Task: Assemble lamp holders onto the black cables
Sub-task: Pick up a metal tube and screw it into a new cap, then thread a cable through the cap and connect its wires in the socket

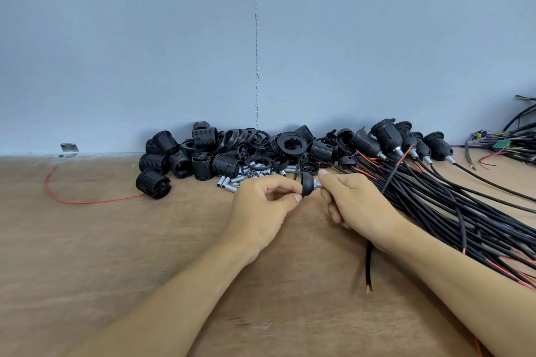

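Pinched at the rim by left hand point(261, 203) fingertips, above the worktop point(116, 240): smooth black domed cap point(308, 182) with threaded metal tube point(318, 184) at its tip. Curled round one matte black cable point(369, 264): right hand point(356, 203), thumb against that tube. Behind: heaped ribbed lamp holders point(220, 153), shiny short sleeves point(255, 172); rightward, bundled cables point(452, 206).

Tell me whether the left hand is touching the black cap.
Touching: the head view shows the left hand pinching the cap at its rim.
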